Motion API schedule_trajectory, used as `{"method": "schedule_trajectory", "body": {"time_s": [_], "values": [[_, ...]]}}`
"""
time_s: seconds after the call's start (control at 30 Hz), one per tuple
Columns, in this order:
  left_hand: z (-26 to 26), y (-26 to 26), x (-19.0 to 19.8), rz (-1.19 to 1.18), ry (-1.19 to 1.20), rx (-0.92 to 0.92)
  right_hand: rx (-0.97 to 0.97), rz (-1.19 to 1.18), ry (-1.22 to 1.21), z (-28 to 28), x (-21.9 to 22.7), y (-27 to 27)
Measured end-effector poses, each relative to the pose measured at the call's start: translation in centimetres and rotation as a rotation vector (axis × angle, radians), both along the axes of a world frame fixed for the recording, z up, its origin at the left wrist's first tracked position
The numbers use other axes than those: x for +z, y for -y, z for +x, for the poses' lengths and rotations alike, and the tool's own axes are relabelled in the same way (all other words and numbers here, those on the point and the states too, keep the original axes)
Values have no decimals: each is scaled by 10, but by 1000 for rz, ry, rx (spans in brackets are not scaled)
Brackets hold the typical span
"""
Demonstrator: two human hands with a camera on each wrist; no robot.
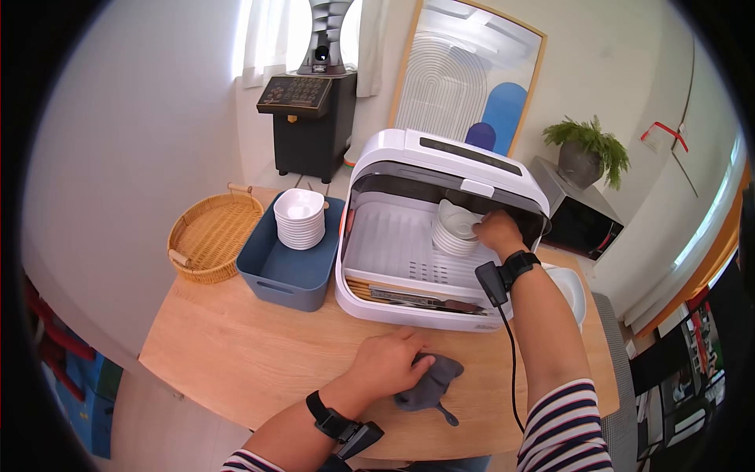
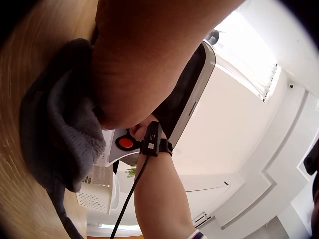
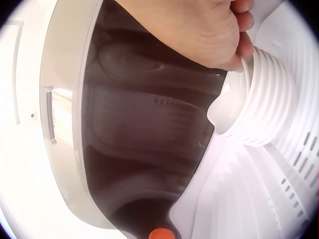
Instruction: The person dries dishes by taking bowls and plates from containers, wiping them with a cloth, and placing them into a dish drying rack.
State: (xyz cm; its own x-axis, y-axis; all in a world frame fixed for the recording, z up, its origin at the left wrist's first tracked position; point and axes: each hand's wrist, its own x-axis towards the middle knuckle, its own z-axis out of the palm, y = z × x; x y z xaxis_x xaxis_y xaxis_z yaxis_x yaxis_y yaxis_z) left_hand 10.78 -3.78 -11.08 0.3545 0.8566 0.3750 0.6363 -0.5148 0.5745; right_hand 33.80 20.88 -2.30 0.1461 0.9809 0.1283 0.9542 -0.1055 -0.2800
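A white dish dryer [image 1: 476, 187] stands on the table with its dark lid raised. Inside it, my right hand [image 1: 500, 233] pinches the rim of the top small white bowl [image 3: 232, 102] of a stack [image 1: 454, 242]. The thumb and fingertips lie at that rim in the right wrist view. My left hand [image 1: 385, 363] rests in front of the dryer, its thumb over a grey cloth [image 1: 431, 385]. Bunched folds of the cloth show close against this hand in the left wrist view, where its fingertips are hidden.
Left of the dryer, a blue bin [image 1: 287, 275] holds another stack of white bowls [image 1: 301, 219]. A wicker tray [image 1: 206, 263] sits beside it. Chopsticks and scissors [image 1: 460, 307] lie in the dryer's front slot. A cable [image 1: 515, 377] hangs from my right wrist.
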Motion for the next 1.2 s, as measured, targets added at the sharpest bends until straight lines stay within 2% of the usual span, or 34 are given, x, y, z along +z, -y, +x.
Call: {"method": "schedule_trajectory", "body": {"time_s": [0.43, 0.53, 0.7, 0.77, 0.83, 0.9, 0.93, 1.0, 1.2], "values": [[1, 0, -1, -33, -7, 14, 115, 94, 10, -1, 1, 34], [1, -1, -2, -54, -8, 19, 272, 148, 30, 10, -2, 45], [2, 0, 3, -94, -14, 10, 301, 138, 46, 42, 14, 95], [2, 0, 3, -95, -18, 12, 365, 49, 69, 71, 24, 114], [3, -1, 2, -143, -14, 41, 316, 45, 164, 102, 30, 128], [3, -2, 3, -159, -11, 38, 102, -60, 313, 125, 46, 148], [4, -2, 3, -176, -4, 44, 96, -58, 314, 140, 45, 151], [3, -3, 0, -162, 0, 37, -138, 20, 425, 166, 34, 153], [3, -4, 2, -161, -6, 32, -228, 67, 444, 175, 21, 165]]}}
